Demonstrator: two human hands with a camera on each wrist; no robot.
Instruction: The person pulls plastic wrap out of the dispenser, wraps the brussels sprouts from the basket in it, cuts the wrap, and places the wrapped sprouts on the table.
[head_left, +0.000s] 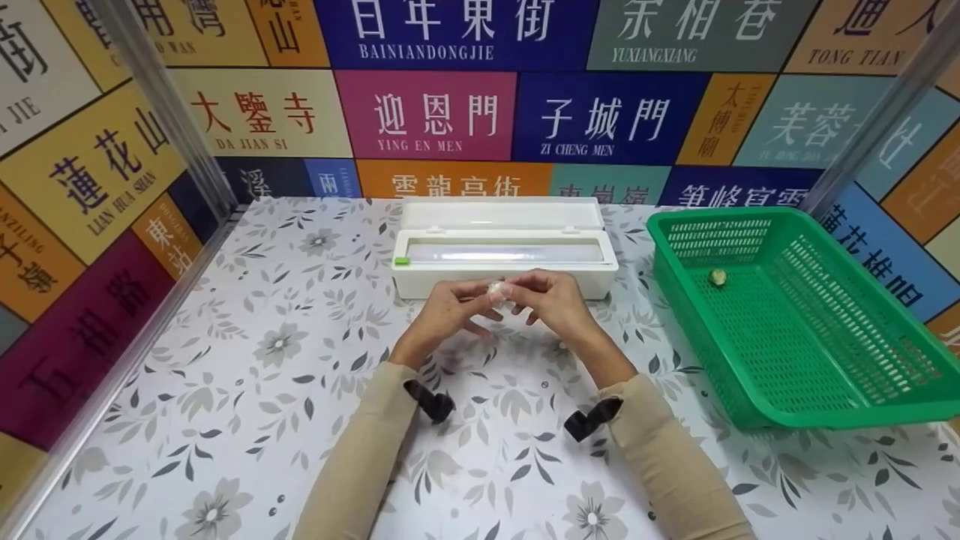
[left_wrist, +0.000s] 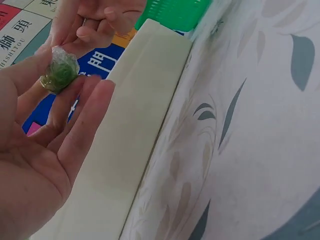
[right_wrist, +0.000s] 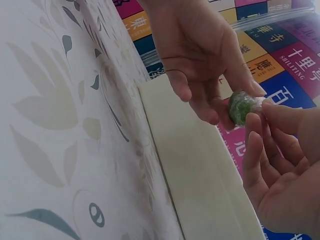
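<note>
A small green ball wrapped in clear plastic film point(left_wrist: 61, 72) is between both hands, above the front edge of a white cling-film box point(head_left: 502, 281). My left hand point(head_left: 450, 307) pinches the ball's side between thumb and fingers, its other fingers spread loosely. My right hand point(right_wrist: 285, 170) pinches the gathered end of the film with thumb and fingertips. From the head view the ball point(head_left: 496, 291) is mostly covered by fingers; its green shows in both wrist views. The box lid point(head_left: 502, 215) stands raised, with a film roll point(head_left: 510, 253) inside.
To the right is a green perforated basket point(head_left: 757, 397) holding one small yellowish-green ball point(head_left: 718, 277). A green tab point(head_left: 402, 261) sits at the box's left corner. Printed panels point(head_left: 427, 112) wall off the back and sides of the flower-patterned tabletop point(head_left: 285, 405).
</note>
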